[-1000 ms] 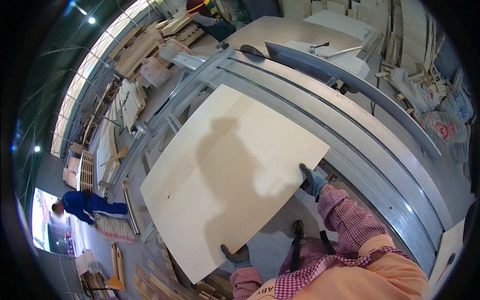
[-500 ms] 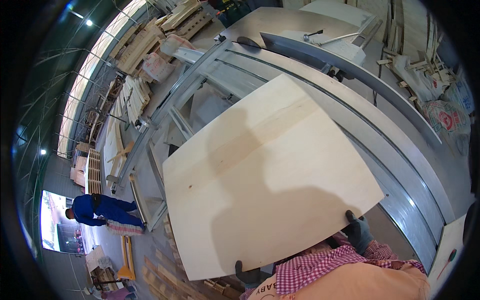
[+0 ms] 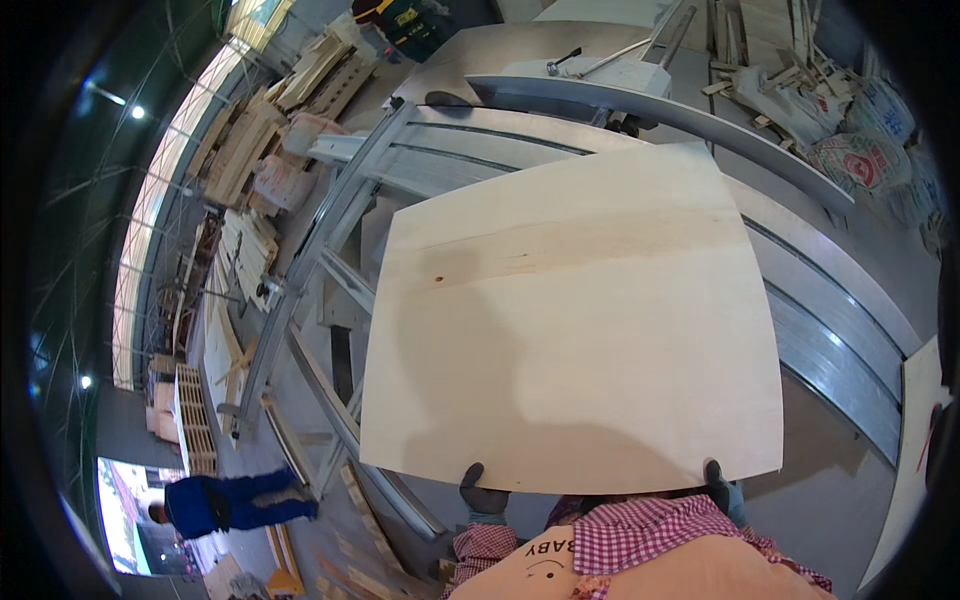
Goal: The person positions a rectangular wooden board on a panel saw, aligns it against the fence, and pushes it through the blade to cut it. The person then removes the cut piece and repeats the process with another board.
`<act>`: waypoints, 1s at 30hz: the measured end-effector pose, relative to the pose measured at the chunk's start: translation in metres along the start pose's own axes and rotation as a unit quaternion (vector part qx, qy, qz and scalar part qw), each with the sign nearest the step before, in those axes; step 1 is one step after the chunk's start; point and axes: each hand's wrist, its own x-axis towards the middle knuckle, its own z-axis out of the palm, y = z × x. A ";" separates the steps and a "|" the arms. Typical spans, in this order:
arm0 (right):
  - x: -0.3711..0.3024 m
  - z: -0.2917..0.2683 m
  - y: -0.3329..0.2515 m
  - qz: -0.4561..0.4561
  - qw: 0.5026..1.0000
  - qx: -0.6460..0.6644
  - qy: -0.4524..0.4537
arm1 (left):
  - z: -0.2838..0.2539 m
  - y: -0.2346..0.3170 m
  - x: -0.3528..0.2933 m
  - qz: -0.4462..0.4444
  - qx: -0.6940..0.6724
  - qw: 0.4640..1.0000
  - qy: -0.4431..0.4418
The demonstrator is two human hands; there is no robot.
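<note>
A large pale plywood sheet [image 3: 600, 360] spans the middle of the view, with a darker grain band and a small knot near its far left. Both hands grip its near edge, thumbs on top and fingers hidden beneath. My left hand [image 3: 484, 498], in a dark-tipped grey work glove, is closed on the edge left of centre. My right hand [image 3: 722, 488], gloved alike, is closed near the right corner. The sheet's far part overlaps the metal sliding table [image 3: 840, 350] of a saw; whether it rests on the table I cannot tell.
A long metal fence [image 3: 660, 105] crosses behind the sheet. To the left runs a metal frame [image 3: 335, 225] with crossbars. Stacked timber [image 3: 240, 150] lies at the far left, and a person in blue [image 3: 235, 505] stands farther down. Sacks [image 3: 860, 155] and wood scraps are at the far right.
The plywood sheet has turned clockwise, so its near edge lies more level before me. My left hand has moved up slightly and my right hand down, both still holding the edge.
</note>
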 end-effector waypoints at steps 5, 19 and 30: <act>-0.017 0.017 0.029 0.100 0.955 -0.274 -0.045 | -0.014 0.041 0.073 -0.124 0.006 0.992 0.003; 0.135 -0.059 -0.001 -0.151 0.945 -0.226 0.181 | -0.037 0.045 0.095 -0.121 0.000 0.991 0.057; 0.090 -0.140 0.092 -0.194 0.928 -0.072 0.311 | -0.043 0.021 0.113 -0.217 0.073 0.973 0.026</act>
